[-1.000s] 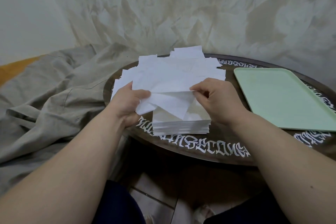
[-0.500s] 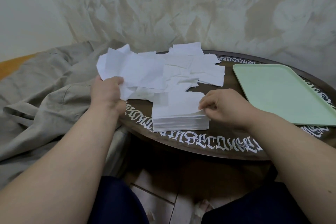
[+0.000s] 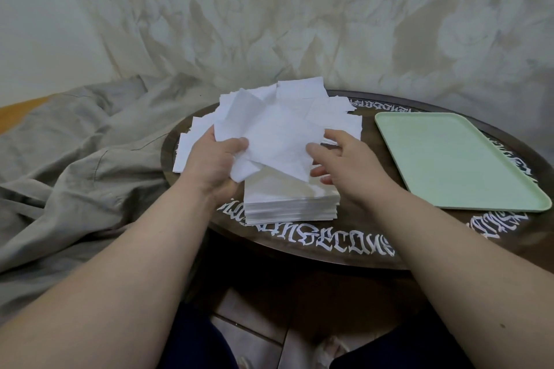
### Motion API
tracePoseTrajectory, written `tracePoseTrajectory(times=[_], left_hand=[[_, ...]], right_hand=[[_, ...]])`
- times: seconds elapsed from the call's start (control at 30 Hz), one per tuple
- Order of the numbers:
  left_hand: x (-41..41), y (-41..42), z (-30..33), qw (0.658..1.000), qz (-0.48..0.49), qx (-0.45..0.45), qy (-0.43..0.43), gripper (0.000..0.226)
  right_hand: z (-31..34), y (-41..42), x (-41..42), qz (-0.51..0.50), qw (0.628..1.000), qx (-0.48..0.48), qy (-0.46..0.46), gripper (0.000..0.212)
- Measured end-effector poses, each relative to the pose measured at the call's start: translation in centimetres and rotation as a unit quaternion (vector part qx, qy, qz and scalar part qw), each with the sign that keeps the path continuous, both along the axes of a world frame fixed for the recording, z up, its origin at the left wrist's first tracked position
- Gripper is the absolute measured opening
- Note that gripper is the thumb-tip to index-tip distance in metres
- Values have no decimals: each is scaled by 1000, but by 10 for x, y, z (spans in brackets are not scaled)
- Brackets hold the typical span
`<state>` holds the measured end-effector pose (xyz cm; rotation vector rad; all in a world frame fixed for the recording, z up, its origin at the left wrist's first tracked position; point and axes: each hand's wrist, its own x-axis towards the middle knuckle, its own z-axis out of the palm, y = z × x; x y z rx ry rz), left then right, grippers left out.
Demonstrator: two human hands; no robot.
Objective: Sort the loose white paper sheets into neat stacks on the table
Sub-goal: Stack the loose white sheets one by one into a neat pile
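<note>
Off to the left of my left hand (image 3: 214,163) a grey cloth (image 3: 75,159) lies rumpled beside the round surface (image 3: 344,249). My left fingers (image 3: 236,144) curl round the near-left corner of a bunch of loose sheets (image 3: 269,135), thumb on top, so that hand has a firm hold. The bunch hangs just above the neat stack (image 3: 290,204), which sits right below and between my 2 hands at the near edge. These sheets are thin, light and limp; they sag and crease where unsupported, and I judge they slide over each other easily, so a corner pinch alone lets them fan out. Better to take them by 2 opposite edges. More loose paper (image 3: 329,111) lies beyond my fingers, overlapping untidily. My right hand (image 3: 350,159) is spread, fingers relaxed, thumb touching the right edge of the bunch but gripping nothing. Well to the right of it rests a pale green tray (image 3: 449,159).
</note>
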<state>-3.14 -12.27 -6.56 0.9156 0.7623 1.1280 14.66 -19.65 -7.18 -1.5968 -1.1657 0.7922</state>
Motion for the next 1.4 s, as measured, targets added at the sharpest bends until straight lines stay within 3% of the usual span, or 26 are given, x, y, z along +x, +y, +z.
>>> tracePoseTrajectory(times=[0.07, 0.17, 0.27, 0.4, 0.5, 0.6, 0.67, 0.73, 0.8, 0.87, 0.93, 1.07, 1.17, 1.3, 1.4], left_hand=[[3, -2, -1, 1000, -9, -4, 9, 37], [2, -1, -2, 1000, -1, -12, 21, 31], [-2, 5, -6, 998, 33, -5, 48, 27], [-12, 13, -9, 980, 127, 58, 144, 33], [-22, 16, -5, 966, 172, 92, 171, 30], [-26, 15, -2, 968, 139, 114, 174, 29], [-25, 12, -2, 968, 90, 130, 193, 31], [-20, 7, -1, 966, 15, 145, 215, 33], [-15, 3, -2, 953, -61, 166, 248, 32], [-10, -3, 0, 933, -117, 189, 283, 31], [-7, -5, 1, 921, -146, 192, 308, 28], [-6, -4, -1, 917, -143, 174, 329, 26], [-11, 2, -4, 932, -102, 127, 325, 34], [-15, 12, -9, 947, -17, 78, 311, 26], [-20, 19, -11, 941, 43, 71, 328, 24]], right_hand=[[-3, 5, -2, -18, 999, 36, 9, 48], [-6, 10, 2, -36, 994, 59, -86, 50], [-8, 5, 9, 3, 979, 42, -201, 50], [-9, -1, 21, 86, 945, -2, -315, 51], [-10, -2, 25, 116, 928, -29, -354, 52], [-8, 2, 25, 62, 926, -22, -373, 52], [-4, 4, 22, -9, 940, 5, -340, 45], [0, 5, 19, -56, 972, 28, -228, 34], [3, 6, 17, -70, 992, 33, -95, 37], [5, 6, 16, -74, 997, 25, 28, 39], [4, 8, 16, -65, 994, 27, 88, 26], [1, 11, 19, -39, 993, 53, 102, 28], [0, 9, 22, -38, 995, 43, 85, 20], [-3, 6, 24, -65, 995, 16, 74, 11], [-5, 6, 23, -67, 997, -10, 47, 12]])
